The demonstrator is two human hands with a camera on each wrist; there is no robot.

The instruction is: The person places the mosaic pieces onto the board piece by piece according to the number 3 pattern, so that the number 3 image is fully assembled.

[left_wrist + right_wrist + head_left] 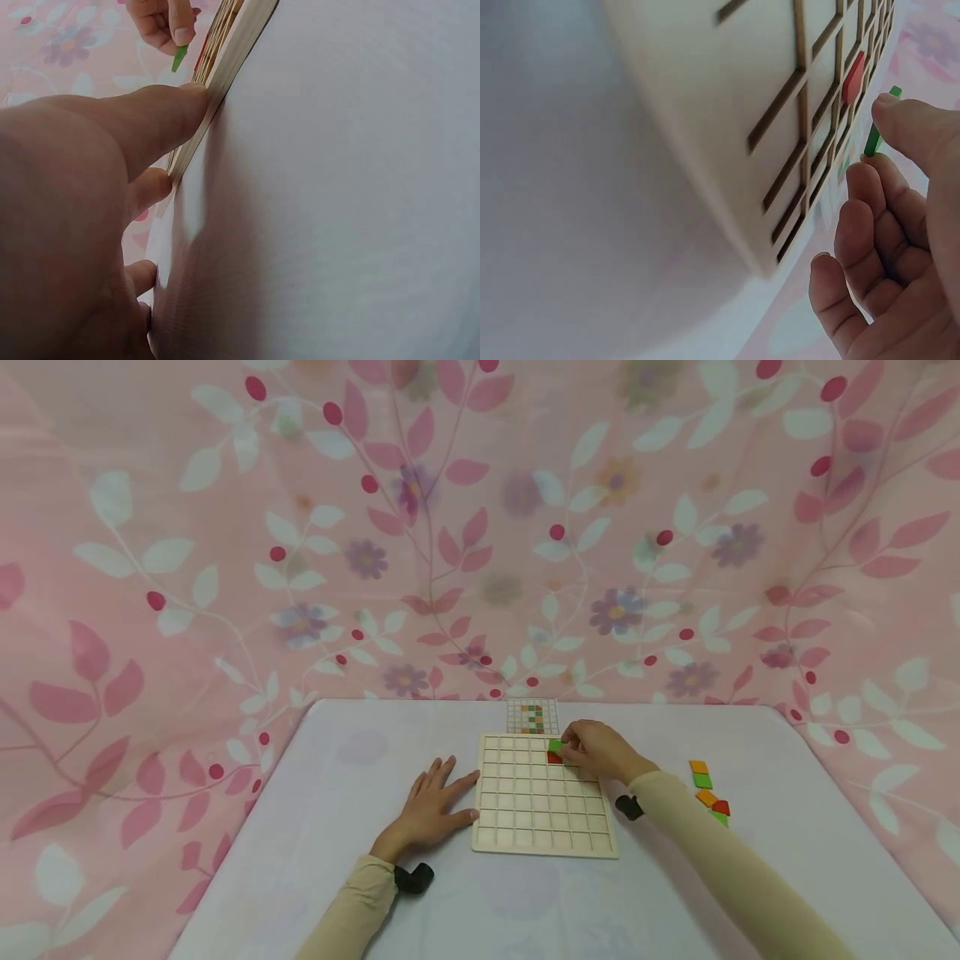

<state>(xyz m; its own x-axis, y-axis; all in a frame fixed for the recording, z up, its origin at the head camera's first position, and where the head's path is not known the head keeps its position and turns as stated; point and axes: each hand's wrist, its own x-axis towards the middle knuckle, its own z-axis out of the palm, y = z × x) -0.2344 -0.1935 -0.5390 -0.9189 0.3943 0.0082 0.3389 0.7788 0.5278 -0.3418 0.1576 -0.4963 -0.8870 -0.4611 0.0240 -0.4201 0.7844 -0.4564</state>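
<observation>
A pale wooden grid board (542,814) lies on the table, its surface divided into square cells. One red tile (554,758) sits in a cell in its upper part; the right wrist view shows this red tile (853,78) too. Just above the board, my right hand (600,750) pinches a green tile (555,746) between thumb and forefinger. The green tile (874,135) is seen edge-on in the right wrist view, clear of the board. My left hand (429,810) has its fingers spread, with thumb and forefinger touching the board's left edge and the other fingers resting on the table.
Behind the board lies a printed pattern card (517,717) with coloured squares. Loose orange, green and red tiles (707,797) lie to the right of the board. A flowered pink cloth (480,527) hangs behind the white-covered table (337,777).
</observation>
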